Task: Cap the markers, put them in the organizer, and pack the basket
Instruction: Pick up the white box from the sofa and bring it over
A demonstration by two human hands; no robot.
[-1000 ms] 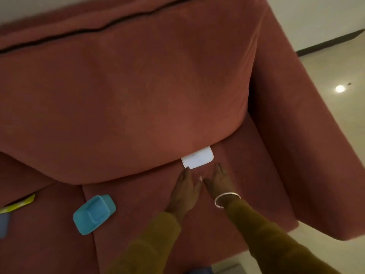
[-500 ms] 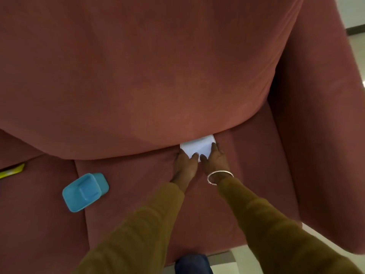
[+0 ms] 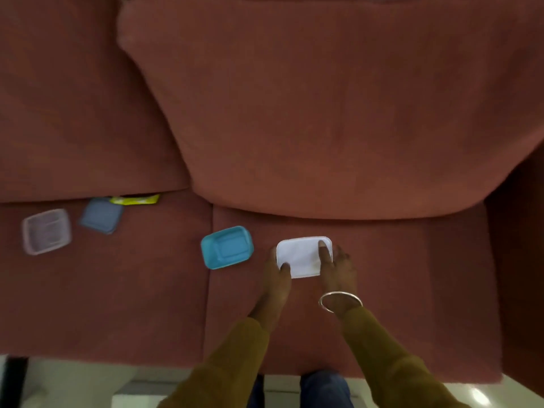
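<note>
A small white rectangular lid (image 3: 301, 254) is out on the red sofa seat (image 3: 382, 304), held between both hands. My left hand (image 3: 278, 276) grips its left edge, thumb on top. At its right edge my right hand (image 3: 338, 269), with a silver bangle on the wrist, holds it with one finger laid across the top. Just left of it a turquoise box (image 3: 227, 247) lies open side up. No markers or basket show in view.
On the left seat cushion lie a clear box (image 3: 46, 231), a blue-grey lid (image 3: 101, 215) and a yellow packet (image 3: 134, 199) tucked under the back cushion (image 3: 323, 113). The sofa's front edge and pale floor (image 3: 88, 384) are below.
The white lid, earlier wedged under the back cushion, has been pulled forward onto the seat by both hands. The view has shifted right, revealing more items at left.
</note>
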